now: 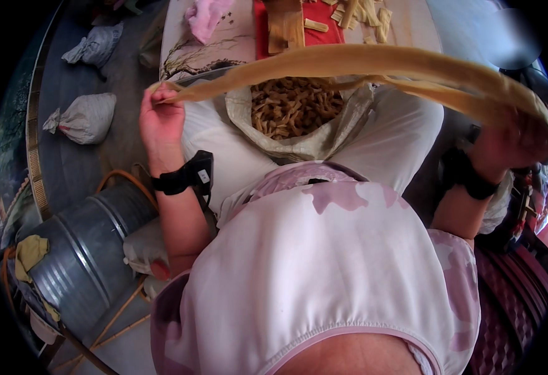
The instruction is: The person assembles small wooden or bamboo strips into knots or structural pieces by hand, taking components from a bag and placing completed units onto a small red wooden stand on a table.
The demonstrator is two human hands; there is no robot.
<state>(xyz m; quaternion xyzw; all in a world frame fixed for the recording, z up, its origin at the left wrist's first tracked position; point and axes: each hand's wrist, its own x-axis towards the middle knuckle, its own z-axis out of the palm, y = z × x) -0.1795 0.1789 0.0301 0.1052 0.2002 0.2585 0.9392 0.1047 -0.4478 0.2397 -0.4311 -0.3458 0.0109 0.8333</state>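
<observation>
A long, pliable yellowish-tan strip (pixel 305 61) stretches in an arc across the view, with narrower folds hanging along its lower side. My left hand (pixel 163 112) pinches its left end between thumb and fingers. At the far right, my right hand (pixel 516 140) is closed round the other end, partly covered by the strip and in shadow. Below the strip, between my legs, a pale woven sack (pixel 244 119) stands with its mouth spread wide. Many small brown curled pieces (pixel 296 106) fill it.
Ahead is a table (pixel 180 50) bearing a red mat (pixel 330 28), a tan block (pixel 286 28), short yellowish strips (pixel 383 25) and a pink cloth (pixel 204 19). Tied sacks (pixel 86 119) lie on the floor at left. A metal drum (pixel 93 237) sits near my left elbow.
</observation>
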